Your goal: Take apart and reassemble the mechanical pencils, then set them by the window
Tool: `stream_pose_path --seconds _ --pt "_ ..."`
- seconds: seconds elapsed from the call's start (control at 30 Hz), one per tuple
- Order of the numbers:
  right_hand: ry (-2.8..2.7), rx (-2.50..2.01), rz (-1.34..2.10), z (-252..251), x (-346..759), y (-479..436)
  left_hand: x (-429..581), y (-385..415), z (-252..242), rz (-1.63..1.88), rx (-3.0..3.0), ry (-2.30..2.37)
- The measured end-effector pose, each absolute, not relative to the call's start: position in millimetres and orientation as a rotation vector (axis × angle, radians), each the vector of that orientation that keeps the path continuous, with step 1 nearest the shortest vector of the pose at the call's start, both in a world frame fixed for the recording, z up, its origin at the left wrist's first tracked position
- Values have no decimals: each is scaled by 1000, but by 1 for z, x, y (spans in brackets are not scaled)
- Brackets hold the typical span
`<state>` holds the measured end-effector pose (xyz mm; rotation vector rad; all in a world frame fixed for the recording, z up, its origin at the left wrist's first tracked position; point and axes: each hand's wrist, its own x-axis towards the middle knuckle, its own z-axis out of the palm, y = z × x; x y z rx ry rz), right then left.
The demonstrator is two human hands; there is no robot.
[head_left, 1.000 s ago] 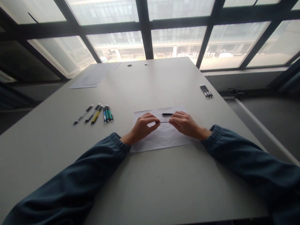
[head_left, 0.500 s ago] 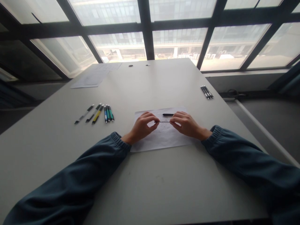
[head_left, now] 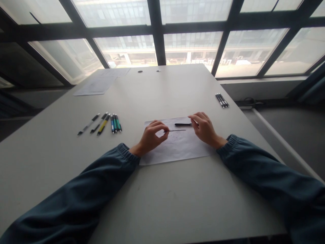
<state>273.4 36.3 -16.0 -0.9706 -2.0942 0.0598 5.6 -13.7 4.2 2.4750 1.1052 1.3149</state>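
Note:
A thin dark pen refill point(head_left: 177, 130) is pinched at its left end between the thumb and index finger of my left hand point(head_left: 153, 136). Its free end points right, over a white sheet of paper point(head_left: 175, 152) with faint marks. Behind the refill lies a black pen body point(head_left: 183, 124), roughly parallel to it. My right hand point(head_left: 205, 128) is at the right end of that pen body with its fingers apart, partly covering it. Whether the fingers touch the pen body I cannot tell.
Left of the paper lie a clear-grey pen point(head_left: 88, 124), a dark pen point(head_left: 99, 122), a yellow pen point(head_left: 103, 124) and a row of blue and green pens point(head_left: 116, 123). Several black pens point(head_left: 222, 100) lie by the right table edge. More paper sheets point(head_left: 93, 83) rest far left.
My right hand has let go of the refill's right end, moved slightly up, and spread its fingers. My left hand still pinches the refill. The view has shifted slightly.

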Motion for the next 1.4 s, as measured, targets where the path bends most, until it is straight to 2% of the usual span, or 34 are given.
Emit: stream_pose_path --seconds 0.33,0.7,1.1,1.4 --pt "-2297 -1164 138 -21 276 42 6 -14 5 1344 2449 1157" --pt "-1910 -1097 163 -23 282 45 -8 -7 7 1630 2277 1472" --pt "-1928 -1031 122 -21 281 43 -9 -6 2 1555 2317 1411" --pt "-2080 -966 -71 -16 281 37 -8 -6 4 1460 2476 1375"
